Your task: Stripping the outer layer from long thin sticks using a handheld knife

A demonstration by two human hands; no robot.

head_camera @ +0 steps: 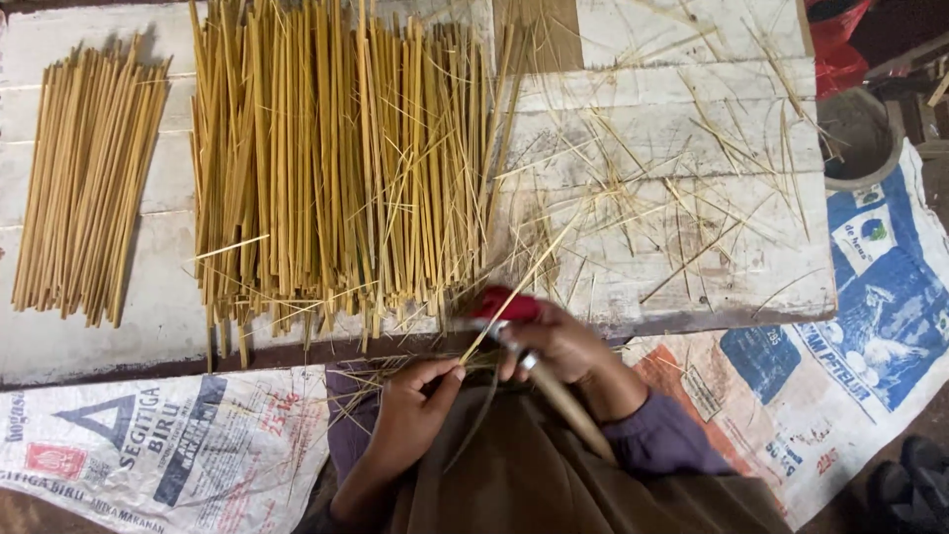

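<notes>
Between left hand (pixel 410 410) fingertips, pinched: 1 thin bamboo strip (pixel 514 287), seemingly light, springy, splintery; right hand (pixel 559 341) fingers clench a knife (pixel 554 391).

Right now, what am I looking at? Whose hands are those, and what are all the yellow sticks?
This picture comes from a camera worn on a person's head, looking down at their own two hands. The left hand pinches one thin strip of yellow cane. The right hand grips a tool with a wooden handle and something red at its top, against that strip. On the pale board lie a big pile of split strips, a neat smaller bundle on the left, and thin loose shavings. Printed sacks lie under the board.
</notes>
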